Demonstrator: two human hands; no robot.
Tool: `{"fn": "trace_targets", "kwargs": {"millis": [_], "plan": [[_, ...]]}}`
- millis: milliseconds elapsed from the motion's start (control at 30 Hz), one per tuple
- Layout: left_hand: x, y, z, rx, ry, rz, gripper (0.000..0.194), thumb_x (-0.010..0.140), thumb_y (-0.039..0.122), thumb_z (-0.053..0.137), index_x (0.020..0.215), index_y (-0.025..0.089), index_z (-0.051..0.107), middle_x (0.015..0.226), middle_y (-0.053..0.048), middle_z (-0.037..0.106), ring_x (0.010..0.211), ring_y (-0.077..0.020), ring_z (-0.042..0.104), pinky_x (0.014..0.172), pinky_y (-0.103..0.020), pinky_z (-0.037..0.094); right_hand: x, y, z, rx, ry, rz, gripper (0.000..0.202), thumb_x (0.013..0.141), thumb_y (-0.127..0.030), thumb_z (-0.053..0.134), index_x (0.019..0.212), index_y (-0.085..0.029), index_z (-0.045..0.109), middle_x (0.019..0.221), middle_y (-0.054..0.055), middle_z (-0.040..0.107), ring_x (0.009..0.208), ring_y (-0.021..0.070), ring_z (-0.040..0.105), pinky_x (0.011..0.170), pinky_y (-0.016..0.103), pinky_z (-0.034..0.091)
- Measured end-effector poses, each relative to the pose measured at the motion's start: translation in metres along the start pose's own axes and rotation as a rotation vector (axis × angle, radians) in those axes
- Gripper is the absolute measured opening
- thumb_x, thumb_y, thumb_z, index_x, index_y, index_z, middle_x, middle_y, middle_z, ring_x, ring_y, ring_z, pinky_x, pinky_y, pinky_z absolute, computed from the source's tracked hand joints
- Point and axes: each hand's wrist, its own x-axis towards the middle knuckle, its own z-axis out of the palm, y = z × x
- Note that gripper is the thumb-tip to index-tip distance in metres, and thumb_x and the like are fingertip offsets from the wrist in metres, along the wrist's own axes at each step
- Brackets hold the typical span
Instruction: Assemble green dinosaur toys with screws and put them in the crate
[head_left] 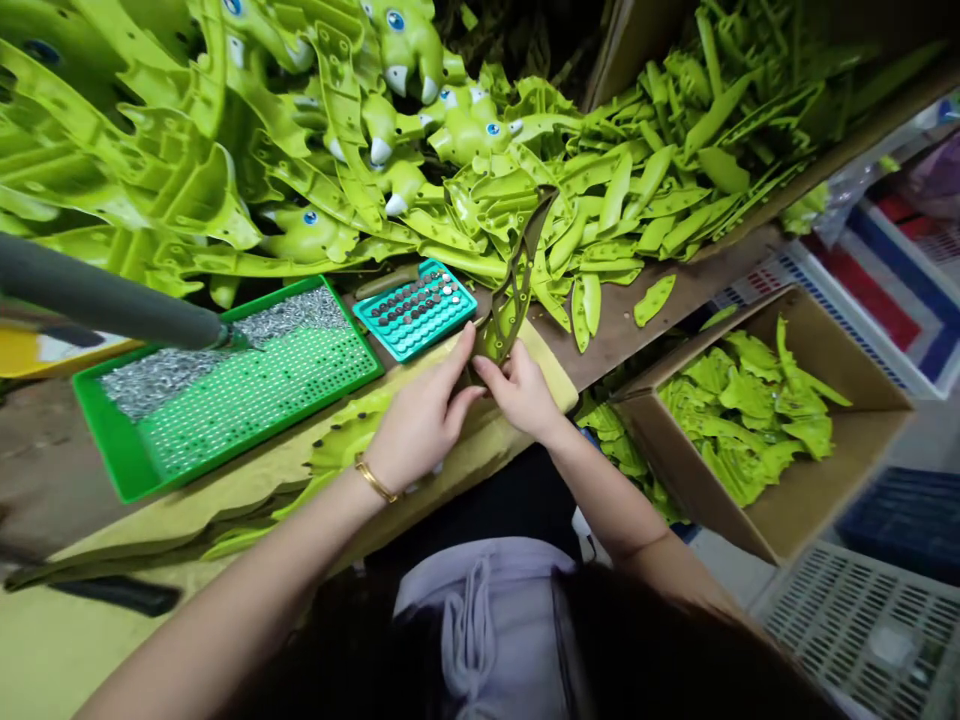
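The left hand (421,418) and right hand (523,392) are steadying the olive piece (498,332) between them, any turning calling for coordinated fingers.

we see lime-green parts (645,190) with blue-and-white eyes (395,20) and white tips (380,152). a dark olive piece (512,300) sits in our hands (491,385), above a gold bracelet (376,480). we have a bright green tray (247,400) dotted with pale holes, silvery screws (154,385), a teal tray (416,325) with rows of dark and silver dots, pale yellow cloth (45,640), and brown cardboard (847,440).
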Motion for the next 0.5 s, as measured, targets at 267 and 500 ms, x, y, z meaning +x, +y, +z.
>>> {"fn": "trace_targets", "kwargs": {"millis": [267,500], "plan": [[0.009,-0.012,-0.01,-0.208,-0.169,-0.089,0.058,0.086,0.042,0.048,0.137,0.012,0.049,0.13,-0.014,0.063,0.115,-0.0278,0.061,0.101,-0.042,0.047,0.013,0.0,-0.043,-0.093,-0.185,0.023,0.048,0.082,-0.064,0.054,0.097,-0.02,0.062,0.085,0.005,0.07,0.076,0.0177,0.067,0.074,0.035,0.057],[0.01,-0.018,-0.009,-0.226,-0.244,-0.152,0.058,0.084,0.048,0.048,0.128,0.012,0.054,0.13,-0.016,0.062,0.118,-0.0301,0.06,0.105,-0.045,0.044,0.083,0.009,-0.172,-0.666,0.715,0.138,0.083,0.088,-0.058,0.046,0.146,-0.001,0.028,0.156,0.034,0.016,0.149,0.0365,0.016,0.118,0.06,0.01]]}}
